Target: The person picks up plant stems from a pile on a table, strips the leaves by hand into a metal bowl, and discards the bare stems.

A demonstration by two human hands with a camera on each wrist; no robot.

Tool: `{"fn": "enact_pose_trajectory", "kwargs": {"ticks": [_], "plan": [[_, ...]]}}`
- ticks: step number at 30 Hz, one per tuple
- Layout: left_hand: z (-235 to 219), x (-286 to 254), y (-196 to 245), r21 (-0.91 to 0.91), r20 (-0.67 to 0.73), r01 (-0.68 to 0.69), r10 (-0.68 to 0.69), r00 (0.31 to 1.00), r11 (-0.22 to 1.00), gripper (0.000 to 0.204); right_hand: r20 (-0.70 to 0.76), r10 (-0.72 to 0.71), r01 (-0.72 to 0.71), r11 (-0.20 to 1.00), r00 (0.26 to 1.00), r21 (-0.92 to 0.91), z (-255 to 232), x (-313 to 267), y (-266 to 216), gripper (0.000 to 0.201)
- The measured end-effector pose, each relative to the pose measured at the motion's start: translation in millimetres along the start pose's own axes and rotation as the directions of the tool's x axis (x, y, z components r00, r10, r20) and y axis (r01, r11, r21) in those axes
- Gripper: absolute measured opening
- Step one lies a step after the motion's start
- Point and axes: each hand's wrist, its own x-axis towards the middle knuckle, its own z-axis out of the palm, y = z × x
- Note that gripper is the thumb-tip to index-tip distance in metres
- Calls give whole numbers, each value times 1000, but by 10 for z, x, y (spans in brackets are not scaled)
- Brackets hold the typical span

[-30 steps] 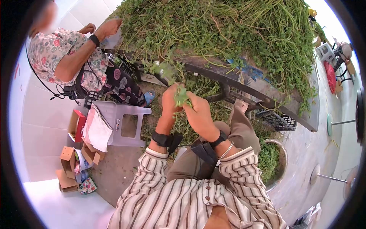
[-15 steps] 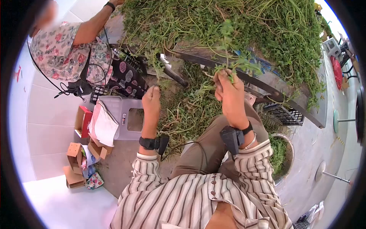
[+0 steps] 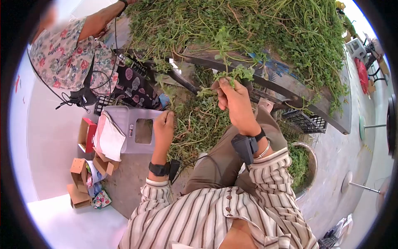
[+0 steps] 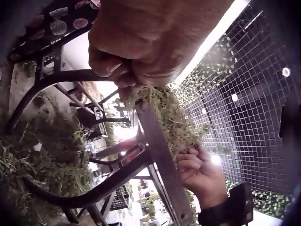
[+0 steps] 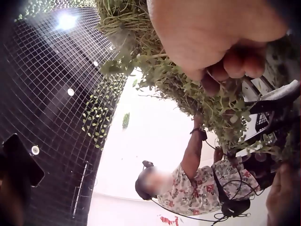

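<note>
In the head view, my right hand pinches a leafy green sprig between thumb and fingers, its top standing up in front of the table edge. My left hand, lower and to the left, pinches a thinner sprig, blurred here. The hands are well apart. A thick heap of cut greens covers the table beyond them. In the left wrist view the left hand fills the top. The right wrist view shows the right hand up close, its fingers curled.
Loose greens lie on the floor under the table, by my knees. A round basin of greens stands at my right, near a black crate. To the left are a pale plastic stool, cardboard boxes and another person at the table.
My hands were together over one bunch a second ago, then drew apart, each with a sprig. Since then the right hand has shifted left and the left hand has dropped slightly.
</note>
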Motion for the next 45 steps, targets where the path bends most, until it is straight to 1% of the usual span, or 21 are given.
{"fn": "enact_pose_trajectory", "kwargs": {"ticks": [4, 6, 8, 9, 11, 16, 18, 20, 23, 24, 26, 28, 30, 32, 33, 34, 35, 36, 38, 42, 45], "plan": [[-23, -83, -213, 41, 24, 48, -49, 998, 998, 25, 7, 17, -17, 1000, 1000, 19, -12, 0, 1, 25], [-33, -99, -189, 40, 17, 50, -50, 999, 998, 25, 2, 19, -19, 999, 1000, 35, -12, 21, 26, 26], [-31, -124, -128, 65, 46, 116, -119, 992, 991, 25, -8, 16, -15, 999, 1000, 52, -14, 26, 29, 28], [-13, -136, -173, 63, 48, 110, -113, 992, 992, 25, -7, 22, -21, 998, 1000, 61, -8, 18, 24, 28], [29, -146, -261, 159, 49, 59, -67, 997, 985, 26, -7, 22, -22, 998, 1000, 67, -5, 4, 12, 27], [15, -166, -88, 59, 53, 102, -105, 993, 993, 25, -7, 3, -2, 999, 1000, 43, -44, 20, 34, 25], [42, -148, -13, 16, 47, 98, -98, 994, 995, 24, -3, 9, -9, 997, 1000, -77, -59, 25, 34, 24], [77, -132, 34, 20, -13, 37, -37, 999, 999, 24, -5, 20, -20, 997, 1000, -79, -51, 29, 50, 23], [91, -138, 176, 0, -23, 4, -4, 1000, 1000, 24, 15, -8, 9, 999, 1000, -52, -49, 35, 91, 23], [88, -137, 212, 0, -23, 5, -5, 1000, 1000, 24, 44, 9, -7, 999, 999, -46, -35, 16, 78, 23], [82, -144, 272, 44, 4, -58, 58, 998, 997, 22, 76, 32, -29, 999, 997, -41, -27, -7, 94, 23], [101, -147, 334, 36, 2, -40, 40, 999, 999, 20, 108, 101, -92, 992, 989, -92, -32, 6, 133, 24], [127, -142, 407, 26, 3, -27, 27, 1000, 999, 19, 104, 102, -94, 992, 989, -83, 8, -24, 149, 26], [145, -137, 477, 4, -28, -108, 108, 994, 994, 15, 98, 100, -93, 993, 990, -74, -3, -87, 248, 29], [160, -137, 506, 2, -28, -110, 110, 994, 994, 15, 158, -173, 202, 961, 972, -191, -40, -116, 374, 28], [170, -132, 533, -9, -9, -102, 102, 995, 995, 14, 248, -420, 480, 831, 873, -281, -80, -109, 472, 27], [176, -135, 559, -17, 11, -91, 91, 996, 996, 13, 230, -118, 177, 950, 966, -258, 76, -181, 101, 25], [188, -137, 595, -17, 8, -93, 93, 996, 995, 13, 232, -120, 180, 949, 965, -258, 91, -148, 103, 25], [217, -141, 649, 42, 19, -151, 151, 988, 988, 12, 235, 27, 61, 932, 972, -356, 114, -96, 121, 23], [256, -129, 621, 27, -7, -225, 225, 974, 974, 10, 197, -31, 99, 934, 980, -345, 107, -92, 158, 23], [257, -130, 619, 52, -1, -276, 276, 961, 960, 12, 188, -32, 102, 920, 982, -377, 124, -142, 115, 22]]}}
